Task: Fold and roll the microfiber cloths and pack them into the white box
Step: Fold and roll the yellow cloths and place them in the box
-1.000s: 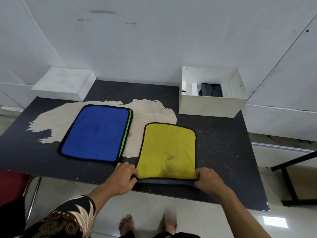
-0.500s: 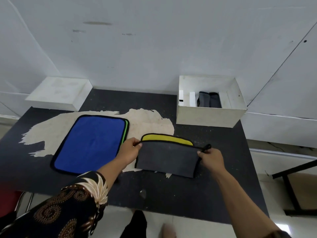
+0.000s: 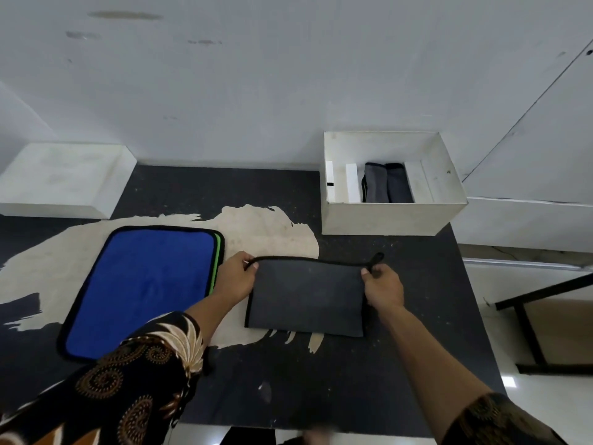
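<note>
A folded cloth (image 3: 305,297) lies in the middle of the table, grey side up, its yellow face hidden inside the fold. My left hand (image 3: 234,281) pinches its far left corner and my right hand (image 3: 383,285) pinches its far right corner by the black hem loop. A blue cloth (image 3: 141,287) lies flat on the left, with a green cloth's edge (image 3: 219,261) showing under its right side. The white box (image 3: 385,216) stands at the back right with two grey rolled cloths (image 3: 386,187) inside.
The black table (image 3: 321,380) has a worn beige patch in its middle. A white lid (image 3: 64,178) rests at the back left against the wall. A black metal frame (image 3: 529,332) stands on the floor to the right of the table.
My hands lifted the yellow cloth's near edge and carried it over to the far edge, so the yellow face is now covered by grey. The camera view moved closer over the table.
</note>
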The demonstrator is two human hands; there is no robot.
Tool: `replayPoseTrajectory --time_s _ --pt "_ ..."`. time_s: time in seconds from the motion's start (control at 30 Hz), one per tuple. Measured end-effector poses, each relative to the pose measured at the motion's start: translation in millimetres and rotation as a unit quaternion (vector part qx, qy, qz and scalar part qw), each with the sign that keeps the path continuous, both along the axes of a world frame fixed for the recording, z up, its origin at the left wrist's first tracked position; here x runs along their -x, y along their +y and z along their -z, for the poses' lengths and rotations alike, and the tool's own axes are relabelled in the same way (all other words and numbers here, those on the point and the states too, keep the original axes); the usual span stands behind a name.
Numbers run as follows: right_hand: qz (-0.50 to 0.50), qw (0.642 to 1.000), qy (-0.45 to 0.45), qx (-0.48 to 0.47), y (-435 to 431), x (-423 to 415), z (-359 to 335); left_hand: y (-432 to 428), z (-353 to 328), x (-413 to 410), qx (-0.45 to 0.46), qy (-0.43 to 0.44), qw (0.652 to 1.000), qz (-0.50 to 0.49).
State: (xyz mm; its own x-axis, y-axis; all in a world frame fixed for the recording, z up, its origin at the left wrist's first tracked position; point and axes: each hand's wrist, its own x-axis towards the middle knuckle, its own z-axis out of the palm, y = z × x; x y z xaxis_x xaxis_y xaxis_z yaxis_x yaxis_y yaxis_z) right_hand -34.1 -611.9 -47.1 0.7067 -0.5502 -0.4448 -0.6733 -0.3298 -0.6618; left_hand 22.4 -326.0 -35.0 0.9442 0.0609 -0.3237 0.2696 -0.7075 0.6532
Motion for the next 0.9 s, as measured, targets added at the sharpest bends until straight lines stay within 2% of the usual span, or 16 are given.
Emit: replayPoseTrajectory --time_s 0.07,0.13,0.3,0.43,0.6,0.7,0.9 --pt "-0.031 0.998 0.049 0.007 1 0 6 2 8 -3 -0.002 0.08 0.996 0.036" --pt "-0.045 0.996 0.07 0.019 2 -1 8 4 15 -6 -0.005 0.108 0.993 0.049" --pt "-0.037 0.998 0.038 0.045 3 -5 6 2 16 -8 -0.021 0.047 0.998 0.027" --pt "-0.034 0.996 0.048 0.071 6 3 -2 11 21 -1 -0.045 0.081 0.995 0.021" --pt "-0.077 0.979 0.135 0.134 17 29 -7 12 24 21 -0.142 0.079 0.987 0.009" --pt "-0.082 0.973 0.166 0.141 34 47 -7 10 31 36 -0.136 0.089 0.987 0.014" --pt "-0.112 0.972 0.162 0.126 42 59 -8 6 26 49 -0.151 0.134 0.978 0.061"
